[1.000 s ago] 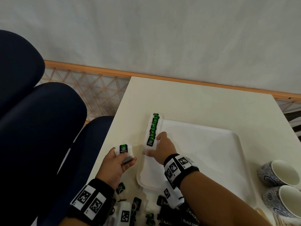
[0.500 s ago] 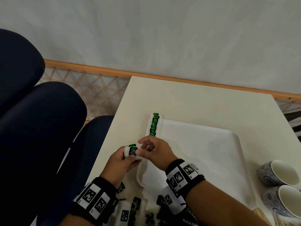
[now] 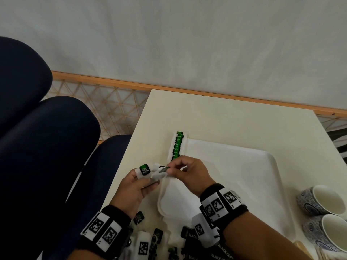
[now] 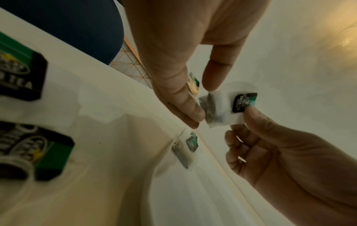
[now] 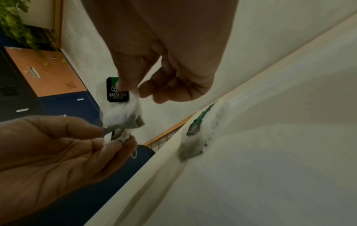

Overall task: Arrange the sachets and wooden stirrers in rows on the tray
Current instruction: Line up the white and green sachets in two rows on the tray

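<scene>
A big pale desk [image 3: 234,117] fills the right side of the head view, with dark blue chair backs [image 3: 37,147] to its left. On the desk lies a white tray [image 3: 244,175]. Two blue-patterned cups [image 3: 319,199] stand just beside the tray's right edge.

Along the tray's left edge there is a row of tea bags [image 3: 177,146] with green labels, packed close and standing on edge. More loose bags and dark packets [image 3: 189,236] lie on the desk at the near end, below the wrists — some are hidden by the wrist bands.

Both hands are up over the near left corner of the tray. The left hand [image 3: 131,192] has its fingers [image 4: 185,97] curled, and it pinches a small bunch of tea bags; one green label [image 3: 145,169] shows at the top of the bunch. The right hand [image 3: 189,173] has its thumb and first finger clamped on one tea bag [image 5: 121,107] — the label reads "GREEN TEA" in the right wrist view. The other fingers of that hand are curled in. This bag is in the air, touching the bunch in the left hand, near the close end of the row but not on the tray.

No wooden stirrers can be told for sure; pale shapes at the bottom right corner are too cut off.
</scene>
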Available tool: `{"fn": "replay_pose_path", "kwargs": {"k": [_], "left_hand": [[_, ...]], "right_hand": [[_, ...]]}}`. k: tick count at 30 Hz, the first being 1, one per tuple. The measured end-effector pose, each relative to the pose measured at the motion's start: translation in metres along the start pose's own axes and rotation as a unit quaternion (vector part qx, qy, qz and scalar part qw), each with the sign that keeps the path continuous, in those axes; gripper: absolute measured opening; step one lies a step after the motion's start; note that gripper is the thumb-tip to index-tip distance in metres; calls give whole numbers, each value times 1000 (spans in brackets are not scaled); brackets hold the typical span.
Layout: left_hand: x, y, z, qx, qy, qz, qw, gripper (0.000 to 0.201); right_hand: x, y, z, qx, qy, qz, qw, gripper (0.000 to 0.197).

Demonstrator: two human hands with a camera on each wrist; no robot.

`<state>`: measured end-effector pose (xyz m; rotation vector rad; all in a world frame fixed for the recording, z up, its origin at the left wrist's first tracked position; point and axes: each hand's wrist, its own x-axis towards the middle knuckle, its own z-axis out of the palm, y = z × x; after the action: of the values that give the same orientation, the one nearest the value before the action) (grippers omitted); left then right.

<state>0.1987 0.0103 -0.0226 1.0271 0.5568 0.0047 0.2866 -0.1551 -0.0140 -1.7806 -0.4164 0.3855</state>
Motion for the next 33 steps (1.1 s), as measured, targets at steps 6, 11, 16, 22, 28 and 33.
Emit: {"fn": "replay_pose_path", "kwargs": {"k": [6,11,16,22,28,33], "left_hand": [[5,-4,-4,12,59,-2,998,22],[4,-1,-4,32,49,19,998,52],[-5,8,9,50,-30,6,998,30],[-13,14,16,-93,-100,-140,981,55],[-12,12,15,-96,-99,-135,981,45],[-2,4,8,-11,17,-75,997,19]], "right_hand": [[2,-2,-16,-28,17,5,999,17],[-3,-14,-17,20,-57,25,998,20],[-8,-37,-10,136,-151,28,979,15],[0,-28,-7,12,-72,30,997,9],[-6,-34,-9,-4,-85,-27,996,21],[-2,-38,-17,123,-60,11,990,16]]}}
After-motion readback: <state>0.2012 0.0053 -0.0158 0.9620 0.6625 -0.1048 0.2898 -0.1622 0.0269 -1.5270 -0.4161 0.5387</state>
